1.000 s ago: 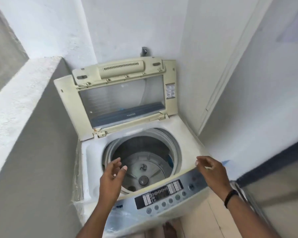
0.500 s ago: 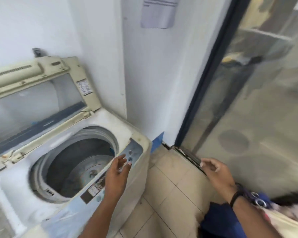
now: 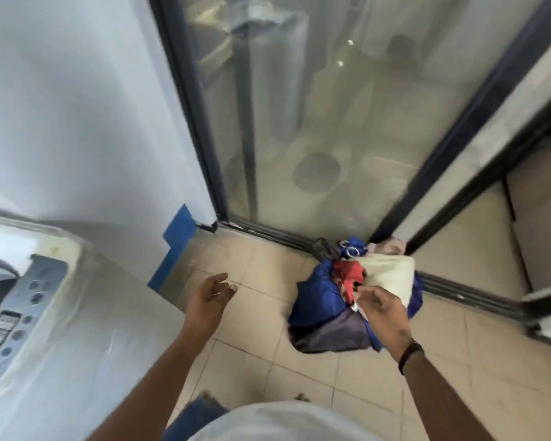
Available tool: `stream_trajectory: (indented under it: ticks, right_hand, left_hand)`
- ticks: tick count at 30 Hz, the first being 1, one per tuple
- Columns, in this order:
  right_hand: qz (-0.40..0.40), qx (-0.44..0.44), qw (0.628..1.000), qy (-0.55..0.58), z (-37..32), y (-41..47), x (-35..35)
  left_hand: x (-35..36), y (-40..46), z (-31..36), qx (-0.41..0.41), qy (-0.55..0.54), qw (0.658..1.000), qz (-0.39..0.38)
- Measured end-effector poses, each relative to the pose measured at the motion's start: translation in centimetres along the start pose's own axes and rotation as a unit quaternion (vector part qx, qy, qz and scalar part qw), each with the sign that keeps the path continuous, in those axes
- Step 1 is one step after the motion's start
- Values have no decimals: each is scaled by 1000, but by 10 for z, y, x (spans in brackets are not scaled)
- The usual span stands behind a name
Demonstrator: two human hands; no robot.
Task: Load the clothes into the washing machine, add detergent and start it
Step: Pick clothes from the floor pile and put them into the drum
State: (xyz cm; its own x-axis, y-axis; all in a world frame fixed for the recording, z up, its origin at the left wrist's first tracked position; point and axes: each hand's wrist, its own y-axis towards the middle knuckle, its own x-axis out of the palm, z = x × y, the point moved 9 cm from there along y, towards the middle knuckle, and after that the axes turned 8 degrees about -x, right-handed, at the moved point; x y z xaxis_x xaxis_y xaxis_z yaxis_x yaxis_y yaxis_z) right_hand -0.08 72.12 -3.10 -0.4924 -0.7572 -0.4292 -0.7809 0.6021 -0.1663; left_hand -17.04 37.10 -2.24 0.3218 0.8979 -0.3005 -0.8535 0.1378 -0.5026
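Head view, looking down at a tiled floor (image 3: 261, 338) in a narrow corner. Hemmed in on the left by the washing machine (image 3: 61, 329), only its front right corner and control panel (image 3: 16, 316) in frame, a sliver of the tub opening at the far left edge. Bounded behind by a white wall (image 3: 77, 122) with a blue strip (image 3: 175, 246) at its foot, then a dark-framed glass door (image 3: 315, 122) running to the right, its track (image 3: 268, 232) along the floor. Bare tiles between machine and door, open enough for both arms.

Clothes pile (image 3: 331, 313) bunched on the floor against the door track at right of centre: blue fabric (image 3: 312, 294) on the left, a red piece (image 3: 349, 272) and a cream piece (image 3: 388, 275) on top, grey-purple cloth (image 3: 341, 334) below, something with metal rings at the back, too blurred to name.

Right hand (image 3: 382, 313), dark band on the wrist, over the pile beside the red piece, fingers (image 3: 363, 292) loosely bent; pinching cloth or not, cannot tell through the blur. Left hand (image 3: 209, 300) above bare tiles between machine and pile, fingers released and spread, holding nothing, well apart from the clothes.

At the bottom edge, a pale shirt front and a bit of blue garment.
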Motion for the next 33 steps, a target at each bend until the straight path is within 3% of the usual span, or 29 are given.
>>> stream_trajectory:
  ticks: [5, 11, 17, 23, 27, 33]
  right_hand:
    - [42, 84, 995, -33, 70, -26, -55]
    - [68, 147, 987, -24, 107, -9, -72]
    - [25, 143, 987, -61, 109, 31, -80]
    - [-6, 215, 974, -76, 160, 72, -88]
    - [1, 261, 961, -91, 223, 111, -76]
    - [56, 368, 925, -75, 336, 160, -40]
  left_hand:
    - [81, -11, -3, -36, 52, 996, -62]
    - [155, 16, 11, -44, 121, 984, -124]
    - [262, 74, 26, -48, 203, 953, -219]
    - [382, 109, 29, -45, 224, 914, -335]
    - [453, 141, -3, -35, 278, 876, -393]
    - [513, 211, -81, -34, 363, 837, -407]
